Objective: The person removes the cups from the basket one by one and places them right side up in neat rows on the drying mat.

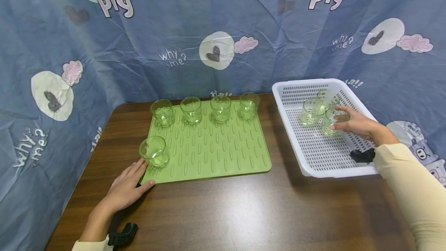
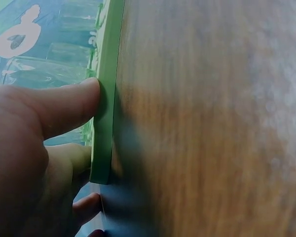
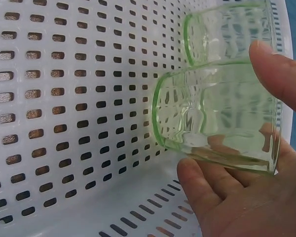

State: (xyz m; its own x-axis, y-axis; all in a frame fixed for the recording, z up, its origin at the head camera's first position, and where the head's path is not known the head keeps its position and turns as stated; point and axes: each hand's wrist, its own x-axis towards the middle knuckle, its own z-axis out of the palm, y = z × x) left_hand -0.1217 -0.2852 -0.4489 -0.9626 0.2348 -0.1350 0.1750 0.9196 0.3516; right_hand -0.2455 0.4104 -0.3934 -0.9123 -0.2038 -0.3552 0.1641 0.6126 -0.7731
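In the white basket (image 1: 301, 158), my right hand (image 1: 359, 125) curves around a clear green glass (image 3: 217, 116), with digits on two opposite sides of it. This glass stands upright on the basket floor, its upper part partly covered by the hand. Two more glasses stand close beside it, one of them a green glass (image 1: 309, 114) to its left. My left hand (image 1: 125, 187) rests at the front left corner of the green mat (image 1: 216, 154), fingers extended, thumb against the mat's edge. Just beyond those fingers stands a glass (image 1: 155, 152) on the mat.
Along the mat's back edge stands a row of several glasses, from a left one (image 1: 162, 113) to a right one (image 1: 249, 106). Mat and basket are on a brown wooden table (image 1: 209, 212). A blue printed cloth (image 1: 237, 14) hangs behind.
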